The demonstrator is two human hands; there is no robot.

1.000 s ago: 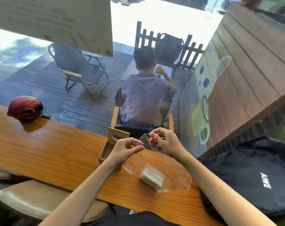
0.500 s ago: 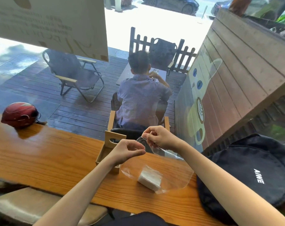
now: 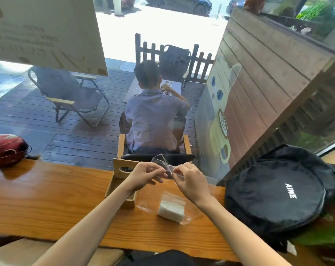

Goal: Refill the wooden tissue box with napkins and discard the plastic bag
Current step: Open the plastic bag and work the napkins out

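A clear plastic bag (image 3: 191,210) lies on the wooden counter with a white stack of napkins (image 3: 171,208) inside its lower end. Both hands hold the bag's twisted top up in the air. My left hand (image 3: 145,174) pinches it from the left, my right hand (image 3: 189,179) pinches it from the right, and their fingertips almost meet. The open wooden tissue box (image 3: 122,175) stands just left of the bag, partly behind my left wrist. Its inside is mostly hidden.
A black backpack (image 3: 283,189) fills the counter's right end, close to the bag. A red helmet (image 3: 6,148) sits at the far left by the window glass. The wooden counter (image 3: 47,198) runs along the window; a cushioned stool (image 3: 19,252) is below its near edge.
Both hands have come closer together at the bag's top. The bag has gathered narrower around the napkin stack. The view has tilted slightly.
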